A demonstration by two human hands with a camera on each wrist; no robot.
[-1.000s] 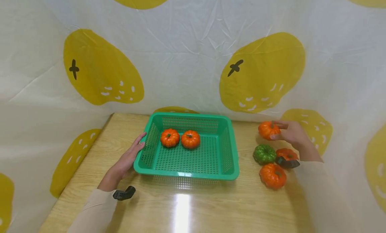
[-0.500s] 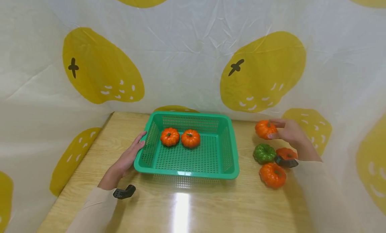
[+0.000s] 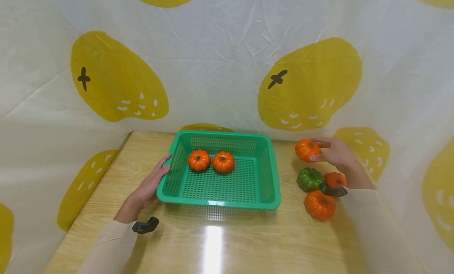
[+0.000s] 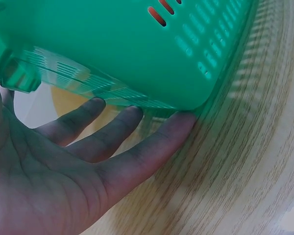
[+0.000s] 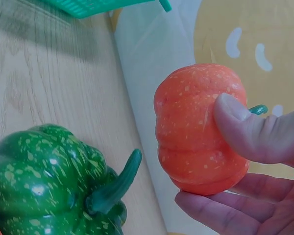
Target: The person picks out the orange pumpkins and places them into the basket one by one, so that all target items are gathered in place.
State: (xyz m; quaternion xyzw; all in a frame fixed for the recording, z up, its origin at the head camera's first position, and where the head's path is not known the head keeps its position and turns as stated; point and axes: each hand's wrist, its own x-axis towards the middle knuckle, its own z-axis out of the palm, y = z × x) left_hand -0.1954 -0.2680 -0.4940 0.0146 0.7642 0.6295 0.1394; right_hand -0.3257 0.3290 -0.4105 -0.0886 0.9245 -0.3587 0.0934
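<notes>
At the table's back right, my right hand [image 3: 337, 154] pinches a small orange pumpkin [image 3: 307, 150] between thumb and fingers. The right wrist view shows this pumpkin [image 5: 201, 127] raised off the wood, its green stem pointing toward the palm. My left hand [image 3: 150, 185] lies against the left side of a green plastic basket [image 3: 220, 205]. In the left wrist view its nearly straight fingers [image 4: 132, 159] touch the basket's outer wall; the thumb is mostly hidden. Inside the basket sit two orange pumpkins, a left one [image 3: 199, 160] and a right one [image 3: 223, 162].
Right of the basket, a green pumpkin [image 3: 309, 179] stands beside an orange pumpkin [image 3: 320, 205] and another orange one [image 3: 335, 180], partly covered by the right wrist camera [image 3: 333, 190]. A patterned cloth [image 3: 220, 69] hangs behind the wooden table [image 3: 248, 242].
My right hand has moved a little to the left, carrying the orange pumpkin with it. The left hand and the basket have stayed in place.
</notes>
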